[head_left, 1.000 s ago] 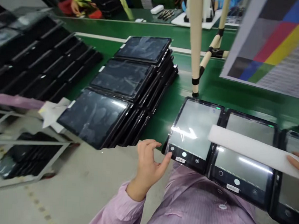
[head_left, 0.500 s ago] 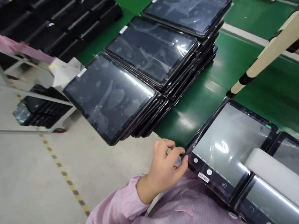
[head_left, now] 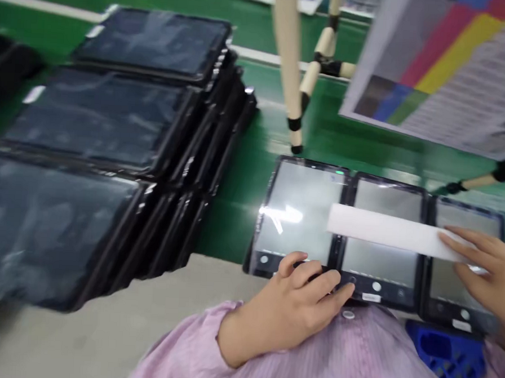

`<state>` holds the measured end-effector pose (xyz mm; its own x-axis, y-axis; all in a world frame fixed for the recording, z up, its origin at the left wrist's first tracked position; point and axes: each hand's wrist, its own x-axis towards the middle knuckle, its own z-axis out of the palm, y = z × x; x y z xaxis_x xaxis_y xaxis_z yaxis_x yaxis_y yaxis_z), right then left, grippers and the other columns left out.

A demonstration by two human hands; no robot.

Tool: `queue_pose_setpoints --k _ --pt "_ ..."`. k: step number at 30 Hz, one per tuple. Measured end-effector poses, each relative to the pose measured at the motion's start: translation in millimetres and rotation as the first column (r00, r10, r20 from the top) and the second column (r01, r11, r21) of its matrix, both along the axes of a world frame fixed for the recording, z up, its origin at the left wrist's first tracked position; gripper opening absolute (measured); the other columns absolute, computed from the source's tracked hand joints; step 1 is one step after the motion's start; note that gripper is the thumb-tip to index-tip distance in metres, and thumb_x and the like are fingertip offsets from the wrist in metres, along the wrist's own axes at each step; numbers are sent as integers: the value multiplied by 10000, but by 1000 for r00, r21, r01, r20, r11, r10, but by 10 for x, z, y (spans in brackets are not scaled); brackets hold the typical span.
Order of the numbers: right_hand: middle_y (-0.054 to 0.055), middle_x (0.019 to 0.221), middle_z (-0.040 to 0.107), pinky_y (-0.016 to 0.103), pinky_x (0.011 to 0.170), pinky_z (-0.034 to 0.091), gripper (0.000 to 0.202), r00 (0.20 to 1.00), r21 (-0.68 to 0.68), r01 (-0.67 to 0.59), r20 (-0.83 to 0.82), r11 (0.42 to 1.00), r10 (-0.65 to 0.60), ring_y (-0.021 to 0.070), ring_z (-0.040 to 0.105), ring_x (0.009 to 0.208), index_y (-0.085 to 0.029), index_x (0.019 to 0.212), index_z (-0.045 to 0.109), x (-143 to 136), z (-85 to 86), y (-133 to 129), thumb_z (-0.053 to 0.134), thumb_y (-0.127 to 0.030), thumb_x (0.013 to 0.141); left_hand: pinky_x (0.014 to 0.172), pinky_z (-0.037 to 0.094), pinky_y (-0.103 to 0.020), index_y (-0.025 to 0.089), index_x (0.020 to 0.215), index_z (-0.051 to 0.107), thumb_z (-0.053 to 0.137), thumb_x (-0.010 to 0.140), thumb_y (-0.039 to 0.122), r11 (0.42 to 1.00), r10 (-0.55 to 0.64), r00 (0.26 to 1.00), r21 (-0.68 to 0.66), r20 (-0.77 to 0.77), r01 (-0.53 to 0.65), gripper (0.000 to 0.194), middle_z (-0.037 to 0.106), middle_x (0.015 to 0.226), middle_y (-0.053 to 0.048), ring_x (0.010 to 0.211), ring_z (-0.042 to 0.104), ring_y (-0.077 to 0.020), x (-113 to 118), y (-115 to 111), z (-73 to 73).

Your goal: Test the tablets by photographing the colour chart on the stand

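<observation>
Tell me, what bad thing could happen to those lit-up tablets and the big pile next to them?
The three lit tablets poke past the green table edge; the left hand pressing their near edge might tip one off. The white foam strip under the right hand could slide. The leaning dark tablet stacks might topple.

Green table, black tablets, pink stripes

Green table [head_left: 245, 171]; black tablet stacks [head_left: 112, 125]; white foam strip [head_left: 385, 232]; pink striped sleeve [head_left: 193, 355]; multicoloured chart [head_left: 445, 64].
</observation>
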<state>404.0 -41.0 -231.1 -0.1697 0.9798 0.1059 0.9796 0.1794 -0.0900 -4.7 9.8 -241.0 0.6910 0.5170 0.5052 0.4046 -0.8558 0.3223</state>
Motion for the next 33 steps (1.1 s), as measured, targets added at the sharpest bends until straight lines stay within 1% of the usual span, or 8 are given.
queue_pose_setpoints --k 5,10,14,17,20,24,29,33 --pt "116 1419 698 570 1038 530 490 995 43 -27 -94 999 31 334 667 1253 -268 1364 720 -49 -60 58 531 -117 937 1047 398 -399 298 1248 756 753 942 197 992 -116 991 35 -66 119 322 697 987 -15 989 527 -210 403 -46 -10" --pt "76 1443 678 578 1024 537 573 989 48 -26 -147 999 33 331 642 1279 -310 1375 712 -111 -85 50 540 -71 884 1005 410 -425 256 1251 760 730 941 184 991 -80 972 88 -222 102 320 690 975 -43 987 534 -242 511 -111 -16" --pt "130 1417 638 584 991 547 614 989 73 -39 -139 997 49 352 625 1245 -306 1388 717 -113 -81 42 527 -41 868 981 415 -445 239 1243 756 686 949 166 988 -88 969 107 -230 116 311 675 947 -60 965 536 -257 529 -94 90" --pt "150 1316 660 569 1004 546 597 980 60 -119 -154 991 127 340 622 1229 -257 1455 664 -60 -59 43 507 -58 914 962 418 -445 219 1226 750 637 962 140 985 -133 973 88 -190 152 298 651 947 -69 950 523 -258 651 -83 210" --pt "120 1341 690 537 1053 521 480 961 43 -170 -213 985 175 312 617 1290 -225 1420 643 58 -37 14 503 -96 979 974 407 -434 228 1188 755 630 991 172 980 -175 966 60 -191 190 240 659 963 -65 965 513 -255 913 -109 274" --pt "56 1423 700 580 1155 420 270 955 16 -153 -255 988 152 300 606 1360 -239 1206 668 334 -36 -129 531 -126 1003 1055 378 -441 266 1225 752 712 980 258 964 -237 936 53 -259 259 249 702 1038 -46 1012 533 -251 1320 -169 262" --pt "37 1515 634 605 1120 387 409 964 34 -72 -253 997 78 325 565 1400 -359 1296 712 763 -64 -368 532 -131 1009 1092 365 -434 286 1277 739 771 947 288 941 -317 907 25 -277 336 332 705 1089 -47 1058 551 -246 1683 -241 186" --pt "21 1479 667 570 1108 390 403 949 5 -39 -312 999 38 297 589 1365 -374 1308 716 942 -63 -450 504 -162 1037 1072 374 -433 269 1264 742 771 946 288 928 -348 894 29 -282 371 320 711 1090 -49 1035 552 -247 1877 -317 99"
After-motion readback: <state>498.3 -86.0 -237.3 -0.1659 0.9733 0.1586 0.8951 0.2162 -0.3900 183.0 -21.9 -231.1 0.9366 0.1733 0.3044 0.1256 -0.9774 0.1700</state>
